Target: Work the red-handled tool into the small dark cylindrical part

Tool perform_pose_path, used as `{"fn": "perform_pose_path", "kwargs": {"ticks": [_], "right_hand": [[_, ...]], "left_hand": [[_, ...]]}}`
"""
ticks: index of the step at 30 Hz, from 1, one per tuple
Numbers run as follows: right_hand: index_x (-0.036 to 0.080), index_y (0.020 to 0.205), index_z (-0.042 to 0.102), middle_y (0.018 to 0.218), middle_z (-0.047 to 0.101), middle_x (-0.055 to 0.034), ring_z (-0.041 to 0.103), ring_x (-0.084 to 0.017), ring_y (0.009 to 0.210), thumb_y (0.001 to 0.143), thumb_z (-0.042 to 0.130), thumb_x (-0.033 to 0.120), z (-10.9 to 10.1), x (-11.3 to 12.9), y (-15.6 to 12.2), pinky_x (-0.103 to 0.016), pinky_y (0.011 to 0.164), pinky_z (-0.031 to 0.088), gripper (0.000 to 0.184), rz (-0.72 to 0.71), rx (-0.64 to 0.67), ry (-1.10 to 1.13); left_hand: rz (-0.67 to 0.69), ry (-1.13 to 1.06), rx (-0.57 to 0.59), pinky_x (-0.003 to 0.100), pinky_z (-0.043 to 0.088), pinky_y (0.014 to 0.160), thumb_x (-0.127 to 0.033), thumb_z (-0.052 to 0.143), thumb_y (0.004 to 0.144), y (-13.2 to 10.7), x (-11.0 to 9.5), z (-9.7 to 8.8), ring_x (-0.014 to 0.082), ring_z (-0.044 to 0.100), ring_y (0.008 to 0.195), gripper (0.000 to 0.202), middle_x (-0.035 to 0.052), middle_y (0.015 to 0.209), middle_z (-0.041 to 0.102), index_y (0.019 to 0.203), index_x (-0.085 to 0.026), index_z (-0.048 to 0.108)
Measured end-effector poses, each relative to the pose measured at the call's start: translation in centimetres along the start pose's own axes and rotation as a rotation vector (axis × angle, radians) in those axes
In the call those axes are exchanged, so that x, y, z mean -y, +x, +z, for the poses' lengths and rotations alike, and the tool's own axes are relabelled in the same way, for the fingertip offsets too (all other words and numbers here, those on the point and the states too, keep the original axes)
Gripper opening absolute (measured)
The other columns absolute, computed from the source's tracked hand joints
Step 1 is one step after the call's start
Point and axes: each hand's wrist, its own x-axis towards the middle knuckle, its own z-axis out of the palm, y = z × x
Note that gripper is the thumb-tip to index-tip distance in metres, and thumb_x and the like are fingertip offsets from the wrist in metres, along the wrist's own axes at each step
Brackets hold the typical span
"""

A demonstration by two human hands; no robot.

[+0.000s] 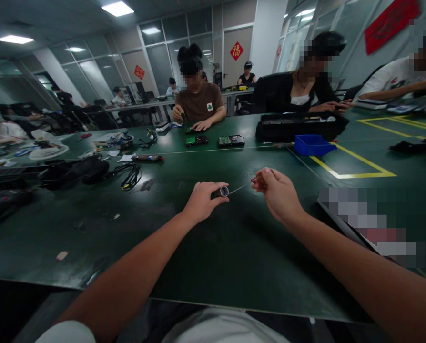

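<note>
My left hand [206,200] grips a short dark cylinder [224,191] between thumb and fingers. Its open, silver-rimmed end faces right. In the closed fingers of my right hand [274,190] is a thin screwdriver [240,187] with a slim metal shaft and a reddish handle, mostly hidden by the fingers. The shaft slants down to the left, and its tip is at the cylinder's rim; whether it touches or enters cannot be made out. Both hands are held above the green table [206,257].
A blue bin [313,145] stands beyond my right hand, near a black case [302,126]. Circuit boards [231,140] lie before a person [200,97] opposite. Black cables [130,176] and a dark pen-shaped tool [147,158] are to the left. A blurred flat object [370,224] lies right.
</note>
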Motion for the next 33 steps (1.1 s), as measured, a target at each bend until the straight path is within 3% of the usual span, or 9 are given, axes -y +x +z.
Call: {"fn": "perform_pose_path", "kwargs": {"ticks": [4, 13, 17, 22, 25, 29, 33], "right_hand": [[0.022, 0.089, 0.063, 0.077, 0.067, -0.0023, 0.062, -0.017, 0.069, 0.095, 0.053, 0.046, 0.1, 0.4, -0.8, -0.035, 0.067, 0.048, 0.027, -0.147, 0.029, -0.195], [0.020, 0.094, 0.063, 0.077, 0.071, -0.0043, 0.067, -0.020, 0.071, 0.096, 0.048, 0.044, 0.6, 2.4, -1.9, -0.035, 0.068, 0.049, 0.027, -0.289, 0.085, -0.508], [0.022, 0.080, 0.065, 0.064, 0.067, -0.0017, 0.063, -0.018, 0.058, 0.090, 0.059, 0.048, 0.4, 2.9, -2.3, -0.033, 0.060, 0.044, 0.030, -0.358, 0.101, -0.700], [0.020, 0.104, 0.063, 0.080, 0.072, -0.0047, 0.068, -0.020, 0.071, 0.096, 0.049, 0.035, 0.3, 3.1, -2.8, -0.031, 0.063, 0.046, 0.022, -0.499, 0.196, -0.698], [0.021, 0.099, 0.062, 0.077, 0.070, -0.0036, 0.066, -0.019, 0.068, 0.096, 0.050, 0.039, 0.4, 3.1, -3.0, -0.031, 0.061, 0.044, 0.022, -0.502, 0.235, -0.748], [0.023, 0.088, 0.060, 0.064, 0.063, -0.0003, 0.057, -0.017, 0.054, 0.098, 0.046, 0.044, 0.7, 3.2, -3.2, -0.031, 0.055, 0.038, 0.027, -0.448, 0.180, -0.776], [0.024, 0.104, 0.056, 0.082, 0.067, -0.0037, 0.061, -0.019, 0.068, 0.097, 0.045, 0.032, 0.9, 2.9, -3.4, -0.034, 0.064, 0.044, 0.015, -0.445, 0.161, -0.675]], "left_hand": [[0.009, -0.008, -0.015, 0.044, 0.039, 0.095, -0.039, 0.070, 0.087, 0.0, 0.1, 0.0, 0.0244, 0.059, 0.101, 0.039, 0.0023, 0.110, 0.070, 0.125, -0.028, 0.064], [0.002, -0.003, -0.023, 0.042, 0.041, 0.093, -0.039, 0.072, 0.085, -0.1, -0.3, 0.1, 0.0241, 0.060, 0.099, 0.041, 0.0028, 0.111, 0.072, 0.124, -0.027, 0.065], [-0.029, -0.004, -0.024, 0.041, 0.042, 0.092, -0.038, 0.073, 0.084, -0.2, -0.5, -0.1, 0.0245, 0.059, 0.099, 0.041, 0.0032, 0.111, 0.072, 0.123, -0.027, 0.067], [-0.038, -0.020, -0.038, 0.041, 0.043, 0.094, -0.039, 0.072, 0.085, -0.2, -0.7, -0.1, 0.0249, 0.060, 0.103, 0.039, 0.0037, 0.114, 0.071, 0.122, -0.028, 0.067], [-0.028, -0.017, -0.030, 0.042, 0.043, 0.094, -0.040, 0.072, 0.085, -0.2, -0.6, 0.0, 0.0246, 0.060, 0.103, 0.039, 0.0034, 0.114, 0.071, 0.122, -0.028, 0.067], [0.024, -0.021, -0.018, 0.042, 0.042, 0.094, -0.039, 0.072, 0.085, -0.2, -0.3, 0.2, 0.0244, 0.060, 0.104, 0.039, 0.0025, 0.116, 0.071, 0.122, -0.028, 0.067], [-0.008, -0.019, -0.035, 0.041, 0.043, 0.092, -0.040, 0.073, 0.085, -0.2, -0.3, 0.2, 0.0244, 0.061, 0.101, 0.040, 0.0024, 0.113, 0.072, 0.123, -0.029, 0.067]]}}
